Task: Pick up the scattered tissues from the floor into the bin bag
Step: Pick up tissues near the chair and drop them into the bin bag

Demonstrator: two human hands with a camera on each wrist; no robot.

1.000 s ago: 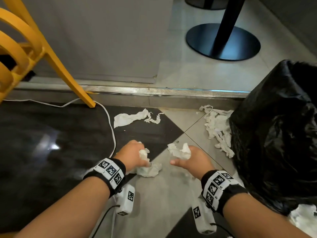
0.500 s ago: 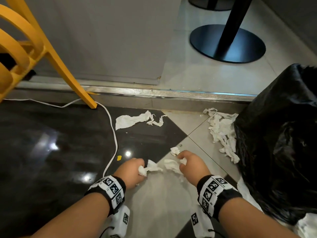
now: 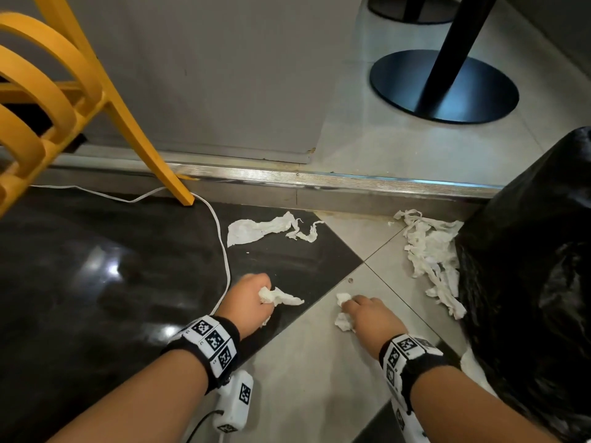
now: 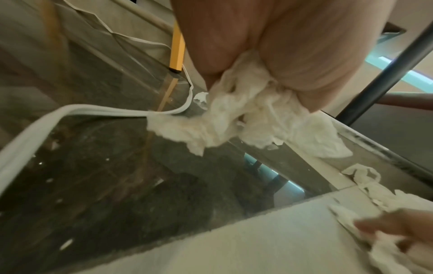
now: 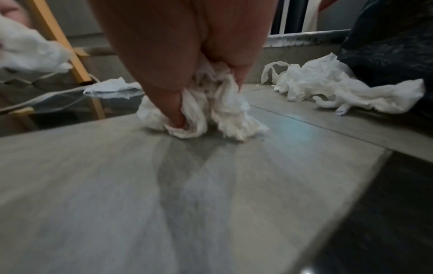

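Two grips: both closed on tissue
left hand (image 3: pixel 248 302): fist round crumpled white wad (image 3: pixel 277 297), above dark tile
right hand (image 3: pixel 371 318): pinching torn wad (image 5: pixel 206 111) against grey tile
loose tissues: strip (image 3: pixel 268 228) by step edge; pile (image 3: pixel 431 260) touching bin bag (image 3: pixel 527 251)
room: white cable (image 3: pixel 224 251) left, bag right

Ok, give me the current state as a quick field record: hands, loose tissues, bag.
left hand: grips crumpled tissue over dark tile
right hand: pinches tissue wad against grey tile
loose on floor: flat tissue by white cable; tissue pile against the bag
bin bag: black, right of the hands
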